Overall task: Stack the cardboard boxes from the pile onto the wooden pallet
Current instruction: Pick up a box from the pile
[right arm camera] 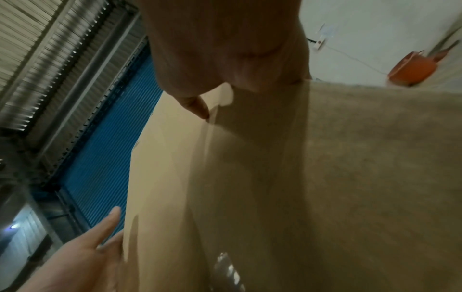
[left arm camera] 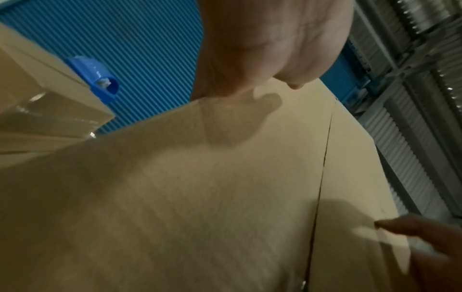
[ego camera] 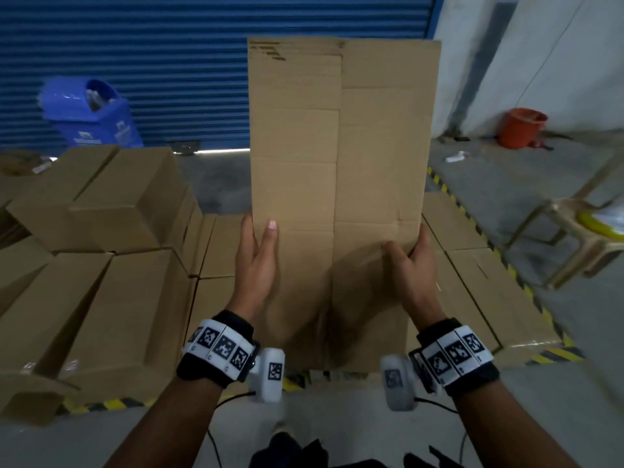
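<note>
I hold a flattened cardboard box (ego camera: 337, 146) upright in front of me. My left hand (ego camera: 258, 255) grips its lower left edge, thumb on the near face and fingers behind. My right hand (ego camera: 410, 265) grips the lower right edge the same way. The left wrist view shows the cardboard (left arm camera: 200, 197) close up under my left hand (left arm camera: 262, 49). In the right wrist view my right hand's (right arm camera: 225, 49) thumb presses on the sheet (right arm camera: 275, 177). A pile of closed cardboard boxes (ego camera: 118, 204) stands at the left. No wooden pallet shows.
More flat cardboard (ego camera: 472, 282) lies on the floor to the right, beside yellow-black floor tape (ego camera: 449, 194). A blue bin (ego camera: 91, 113) stands before the blue shutter (ego camera: 169, 45). An orange bucket (ego camera: 521, 128) and a plastic chair (ego camera: 580, 238) are at the right.
</note>
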A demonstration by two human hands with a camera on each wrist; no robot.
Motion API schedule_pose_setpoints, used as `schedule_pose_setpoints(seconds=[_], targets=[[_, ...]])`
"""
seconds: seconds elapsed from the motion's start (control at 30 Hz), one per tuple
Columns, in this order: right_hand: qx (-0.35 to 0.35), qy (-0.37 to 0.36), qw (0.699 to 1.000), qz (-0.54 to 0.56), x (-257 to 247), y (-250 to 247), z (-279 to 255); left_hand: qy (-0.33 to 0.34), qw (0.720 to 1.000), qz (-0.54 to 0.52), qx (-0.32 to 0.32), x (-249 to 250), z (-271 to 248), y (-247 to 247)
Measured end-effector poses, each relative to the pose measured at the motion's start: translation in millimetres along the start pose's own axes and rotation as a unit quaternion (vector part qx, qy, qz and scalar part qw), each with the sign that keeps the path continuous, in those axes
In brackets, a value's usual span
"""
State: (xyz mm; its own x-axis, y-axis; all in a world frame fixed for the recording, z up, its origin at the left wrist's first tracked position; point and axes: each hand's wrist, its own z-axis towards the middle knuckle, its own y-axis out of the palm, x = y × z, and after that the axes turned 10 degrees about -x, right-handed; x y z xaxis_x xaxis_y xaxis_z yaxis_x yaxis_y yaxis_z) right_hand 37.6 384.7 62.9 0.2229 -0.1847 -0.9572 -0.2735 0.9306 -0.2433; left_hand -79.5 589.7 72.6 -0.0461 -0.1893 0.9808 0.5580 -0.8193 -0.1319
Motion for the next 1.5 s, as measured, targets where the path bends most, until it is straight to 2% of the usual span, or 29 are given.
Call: schedule_pose_setpoints(seconds=[0.1,0.2,0.37,0.5,0.67,0.8,0.9,0.97,1.07,1.13,1.23,1.4,1.5], targets=[[-0.005,0.029,1.0,-0.01,18.9,-16.0,13.4,-0.055,0.997,-0.049,-0.019,-7.7,11.8,16.2],[-0.028,0.071,0.997,-0.017,43.5,-21.9,30.6,-0.104,0.982,-0.154,-0.045,-27.7,26.6,26.8],[-0.061,0.132,0.989,-0.004,87.6,-20.9,68.5,-0.189,0.951,-0.244,-0.023,-70.6,54.6,40.8],[-0.11,0.169,0.979,0.029,123.0,-16.7,94.2,-0.231,0.947,-0.225,-0.017,-96.0,74.6,57.8],[-0.171,0.205,0.963,0.022,167.0,-9.2,118.2,-0.263,0.961,-0.085,-0.02,-124.8,99.6,83.3],[-0.202,0.247,0.946,0.051,203.2,-3.7,134.5,-0.299,0.954,-0.034,-0.003,-151.1,123.3,100.0],[-0.219,0.269,0.935,0.072,232.7,-5.4,150.7,-0.319,0.946,-0.049,0.0,-164.9,138.4,116.3],[-0.238,0.288,0.925,0.073,253.9,-5.5,161.5,-0.361,0.929,-0.08,-0.004,-186.5,144.7,121.0],[-0.251,0.319,0.91,0.079,287.6,0.2,176.8,-0.415,0.901,-0.128,-0.011,-260.0,153.5,114.5],[-0.25,0.338,0.905,0.072,311.7,6.5,187.2,-0.442,0.889,-0.119,-0.01,-281.6,160.4,119.4],[-0.259,0.361,0.895,0.045,349.2,16.6,196.6,-0.447,0.883,-0.141,0.019,-283.4,170.7,136.5],[-0.285,0.394,0.874,0.002,413.4,41.2,210.3,-0.474,0.869,-0.132,0.052,-363.1,184.0,142.0],[-0.292,0.41,0.864,-0.018,455.4,60.0,215.9,-0.492,0.857,-0.144,0.05,-416.6,184.7,138.1]])
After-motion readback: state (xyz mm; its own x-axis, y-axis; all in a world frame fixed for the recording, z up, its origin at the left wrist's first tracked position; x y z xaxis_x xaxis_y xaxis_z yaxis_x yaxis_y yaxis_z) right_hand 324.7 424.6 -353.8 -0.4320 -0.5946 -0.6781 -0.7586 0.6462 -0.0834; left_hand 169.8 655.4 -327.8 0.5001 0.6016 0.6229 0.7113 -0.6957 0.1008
